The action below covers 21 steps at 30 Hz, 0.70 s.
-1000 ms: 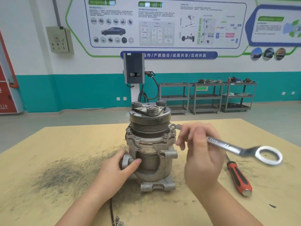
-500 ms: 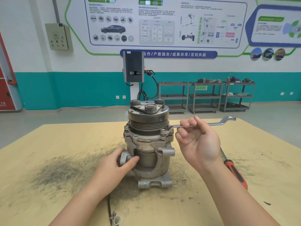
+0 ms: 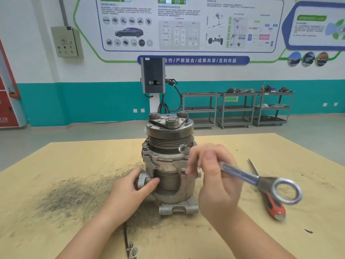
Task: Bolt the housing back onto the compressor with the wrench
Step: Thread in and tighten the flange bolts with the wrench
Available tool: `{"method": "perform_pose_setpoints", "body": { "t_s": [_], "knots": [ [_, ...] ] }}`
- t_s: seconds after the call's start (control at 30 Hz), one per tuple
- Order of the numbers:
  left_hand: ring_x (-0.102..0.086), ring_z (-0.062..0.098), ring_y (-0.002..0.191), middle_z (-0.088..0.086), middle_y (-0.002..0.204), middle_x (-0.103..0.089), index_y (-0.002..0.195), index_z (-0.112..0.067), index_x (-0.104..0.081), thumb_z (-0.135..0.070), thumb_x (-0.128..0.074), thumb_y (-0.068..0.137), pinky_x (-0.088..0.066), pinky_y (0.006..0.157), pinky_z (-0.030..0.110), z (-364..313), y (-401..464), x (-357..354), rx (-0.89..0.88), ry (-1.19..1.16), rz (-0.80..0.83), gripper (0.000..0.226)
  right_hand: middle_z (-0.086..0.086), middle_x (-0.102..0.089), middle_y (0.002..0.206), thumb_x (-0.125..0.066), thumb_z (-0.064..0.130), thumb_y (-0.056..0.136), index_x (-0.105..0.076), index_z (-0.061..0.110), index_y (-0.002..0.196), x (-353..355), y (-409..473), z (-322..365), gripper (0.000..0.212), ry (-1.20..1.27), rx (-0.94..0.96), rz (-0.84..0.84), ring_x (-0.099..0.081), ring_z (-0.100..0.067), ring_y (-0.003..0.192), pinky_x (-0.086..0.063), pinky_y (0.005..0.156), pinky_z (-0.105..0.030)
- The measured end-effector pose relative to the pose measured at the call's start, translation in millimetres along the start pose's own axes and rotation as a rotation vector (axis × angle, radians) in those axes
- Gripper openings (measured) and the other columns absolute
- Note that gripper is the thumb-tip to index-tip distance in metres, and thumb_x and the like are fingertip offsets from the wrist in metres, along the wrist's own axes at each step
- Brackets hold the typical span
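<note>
A grey metal compressor (image 3: 169,165) stands upright in the middle of the wooden table (image 3: 56,165), with its pulley and clutch plate on top. My left hand (image 3: 128,191) grips a lug low on its left side. My right hand (image 3: 214,176) holds a silver combination wrench (image 3: 248,176) by the shank. The wrench's small ring end (image 3: 183,148) sits at a bolt on the housing flange, right of the pulley. Its large ring end (image 3: 286,191) points toward me and to the right.
A screwdriver (image 3: 268,200) with a red and black handle lies on the table right of the compressor, partly under the wrench. Dark grime (image 3: 74,193) is smeared on the table to the left. A cable end (image 3: 131,247) lies near the front edge. Shelving carts (image 3: 235,109) stand far behind.
My right hand has swung the wrench handle from the far right toward me, around the flange bolt. The left hand has stayed on the compressor's lug.
</note>
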State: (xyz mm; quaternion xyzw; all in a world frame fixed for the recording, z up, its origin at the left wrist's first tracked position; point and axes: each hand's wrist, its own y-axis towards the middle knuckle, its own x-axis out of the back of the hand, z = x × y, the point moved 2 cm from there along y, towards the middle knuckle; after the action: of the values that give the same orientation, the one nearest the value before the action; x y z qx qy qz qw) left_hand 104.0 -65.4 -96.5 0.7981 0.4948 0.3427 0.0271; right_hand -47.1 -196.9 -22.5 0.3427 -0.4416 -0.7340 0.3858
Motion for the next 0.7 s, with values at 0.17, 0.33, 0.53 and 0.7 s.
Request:
{"method": "perform_pose_setpoints", "body": {
  "t_s": [0.17,0.33,0.53,0.7],
  "knots": [
    [-0.06,0.002,0.068,-0.014,0.082,-0.069,0.086,-0.036,-0.057,-0.064,-0.063,0.08,-0.041,0.055,0.009,3,0,-1,0.026,0.015,0.009,0.029,-0.003,-0.057,0.061,-0.039,0.016,0.1,-0.053,0.019,0.059,27,27,-12,0.044,0.386,-0.516,-0.258,-0.049,-0.017,0.044,-0.036,0.042,-0.021],
    [-0.06,-0.002,0.069,-0.017,0.081,-0.069,0.087,-0.039,-0.056,-0.075,-0.056,0.072,-0.04,0.055,0.013,-1,-1,0,0.029,0.027,0.011,0.039,-0.009,-0.057,0.062,-0.036,0.008,0.102,-0.042,0.011,0.088,40,40,-27,0.016,0.54,-0.838,-0.37,-0.047,-0.015,0.044,-0.036,0.038,-0.021],
    [-0.061,-0.001,0.07,-0.018,0.081,-0.069,0.087,-0.04,-0.057,-0.062,-0.064,0.082,-0.041,0.056,0.018,2,0,-1,0.038,0.036,0.004,0.023,-0.008,-0.054,0.058,-0.035,-0.004,0.1,-0.038,0.016,0.1,53,40,-34,0.02,0.384,-0.907,-0.445,-0.041,-0.012,0.04,-0.029,0.035,-0.018],
    [-0.06,0.0,0.068,-0.015,0.082,-0.068,0.087,-0.036,-0.056,-0.068,-0.061,0.079,-0.041,0.054,0.013,2,0,0,0.016,0.031,0.008,0.033,-0.004,-0.06,0.058,-0.039,0.002,0.101,-0.04,0.019,0.103,58,45,-29,0.017,0.242,-0.792,-0.352,-0.047,-0.016,0.039,-0.033,0.034,-0.022]
  ]
}}
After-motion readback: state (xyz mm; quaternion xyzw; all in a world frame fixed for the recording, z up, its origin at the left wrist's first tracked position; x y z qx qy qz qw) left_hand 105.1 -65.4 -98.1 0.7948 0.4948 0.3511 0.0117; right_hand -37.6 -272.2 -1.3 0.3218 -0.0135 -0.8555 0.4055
